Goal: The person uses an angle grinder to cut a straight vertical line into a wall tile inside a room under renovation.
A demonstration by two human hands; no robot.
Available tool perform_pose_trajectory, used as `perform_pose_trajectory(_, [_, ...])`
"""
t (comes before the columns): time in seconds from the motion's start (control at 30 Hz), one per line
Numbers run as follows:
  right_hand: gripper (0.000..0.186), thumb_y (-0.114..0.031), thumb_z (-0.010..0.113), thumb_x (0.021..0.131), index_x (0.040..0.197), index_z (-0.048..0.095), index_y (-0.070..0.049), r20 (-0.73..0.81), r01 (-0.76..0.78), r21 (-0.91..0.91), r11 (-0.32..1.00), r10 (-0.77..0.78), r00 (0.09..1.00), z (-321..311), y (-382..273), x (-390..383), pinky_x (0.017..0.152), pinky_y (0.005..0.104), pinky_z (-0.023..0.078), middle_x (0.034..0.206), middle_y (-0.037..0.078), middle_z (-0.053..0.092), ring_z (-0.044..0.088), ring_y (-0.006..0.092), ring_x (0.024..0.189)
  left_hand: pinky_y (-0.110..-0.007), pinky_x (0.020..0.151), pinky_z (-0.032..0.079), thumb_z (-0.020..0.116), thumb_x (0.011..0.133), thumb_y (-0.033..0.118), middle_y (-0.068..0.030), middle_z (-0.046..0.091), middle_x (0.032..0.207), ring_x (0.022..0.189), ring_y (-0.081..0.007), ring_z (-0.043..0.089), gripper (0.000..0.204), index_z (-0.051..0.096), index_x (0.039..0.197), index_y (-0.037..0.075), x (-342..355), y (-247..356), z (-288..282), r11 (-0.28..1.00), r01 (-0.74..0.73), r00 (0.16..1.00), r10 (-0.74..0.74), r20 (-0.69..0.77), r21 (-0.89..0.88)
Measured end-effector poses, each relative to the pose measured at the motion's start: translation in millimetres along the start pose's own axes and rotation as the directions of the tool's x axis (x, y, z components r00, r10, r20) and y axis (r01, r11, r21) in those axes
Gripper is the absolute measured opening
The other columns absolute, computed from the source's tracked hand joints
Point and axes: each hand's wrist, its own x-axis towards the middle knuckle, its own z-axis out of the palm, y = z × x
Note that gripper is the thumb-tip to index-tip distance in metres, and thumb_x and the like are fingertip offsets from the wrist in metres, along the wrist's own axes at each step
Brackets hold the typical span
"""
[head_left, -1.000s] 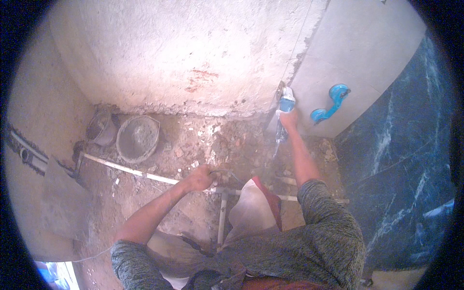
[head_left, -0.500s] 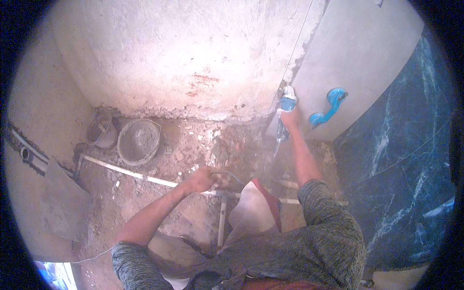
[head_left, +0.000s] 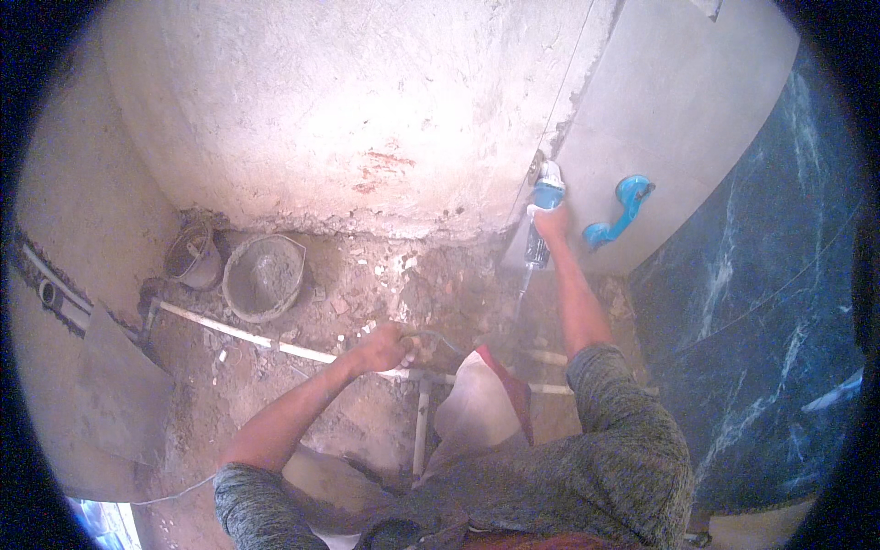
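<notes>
A room under renovation, probably a bathroom

The rough plastered wall point(head_left: 348, 119) is bare, while a grey tile point(head_left: 678, 101) and dark blue marble slabs point(head_left: 770, 302) cover the right side. The floor point(head_left: 367, 284) is broken rubble with white pipes point(head_left: 275, 344), and two mortar buckets point(head_left: 264, 275) stand there

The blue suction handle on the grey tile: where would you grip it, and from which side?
Grip the blue suction handle by the curved bar between its two cups, coming from the open room side. The bar seems to stand off the grey tile, leaving finger room. The right hand holds a blue power tool just beside it.
</notes>
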Motion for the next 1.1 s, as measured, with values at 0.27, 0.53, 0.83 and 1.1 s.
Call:
perform_pose_trajectory(0.27, [0.04, -0.021, 0.079, 0.064, 0.093, 0.064, 0.002, -0.2, 0.136, -0.036, 0.99, -0.141, 0.97, -8.8, 3.3, 11.9, 0.073, 0.0406, 0.051, 0.086, 0.017, 0.068, 0.068, 0.0302, 0.082, -0.044, 0.07, 0.048, 0.054, 0.09, 0.033, -0.022, 0.066, 0.081, 0.074, -0.0323, 0.064, 0.034, 0.066, 0.103, 0.004, 9.8, -11.1, 5.9, 0.996, -0.094, 0.995, 0.094, -0.042, -0.002])
perform_pose_trajectory(0.53, [0.045, -0.026, 0.078, 0.065, 0.097, 0.065, 0.002, -0.116, 0.072, -0.011, 0.997, -0.073, 0.991, -18.6, -38.0, 1.3, 0.073, 0.0414, 0.051, 0.089, 0.02, 0.068, 0.067, 0.0331, 0.084, -0.031, 0.057, 0.052, 0.052, 0.093, 0.027, -0.0096, 0.064, 0.07, 0.061, -0.0173, 0.063, 0.032, 0.066, 0.096, -0.001, 8.6, -24.4, 10.0, 0.985, -0.158, 0.986, 0.154, -0.069, -0.067])
perform_pose_trajectory(0.83, [0.053, -0.03, 0.079, 0.062, 0.098, 0.064, 0.006, -0.278, 0.309, -0.012, 0.951, -0.3, 0.912, -57.8, -96.5, 37.9, 0.078, 0.042, 0.051, 0.094, 0.024, 0.067, 0.066, 0.0371, 0.09, -0.03, 0.056, 0.051, 0.051, 0.091, 0.023, -0.0074, 0.063, 0.068, 0.059, -0.0153, 0.062, 0.028, 0.066, 0.089, 0.0, -2.6, -6.9, 7.0, 0.993, -0.118, 0.986, 0.114, -0.118, -0.025])
perform_pose_trajectory(1.1, [0.05, -0.029, 0.08, 0.061, 0.094, 0.065, 0.005, -0.272, 0.239, -0.061, 0.969, -0.247, 0.93, -71.8, -111.2, 65.5, 0.076, 0.0416, 0.052, 0.09, 0.021, 0.068, 0.067, 0.035, 0.086, -0.033, 0.058, 0.052, 0.049, 0.091, 0.023, -0.0101, 0.066, 0.068, 0.06, -0.0169, 0.064, 0.032, 0.066, 0.078, -0.001, 5.7, -3.9, 5.8, 0.99, -0.13, 0.986, 0.123, -0.111, -0.057])
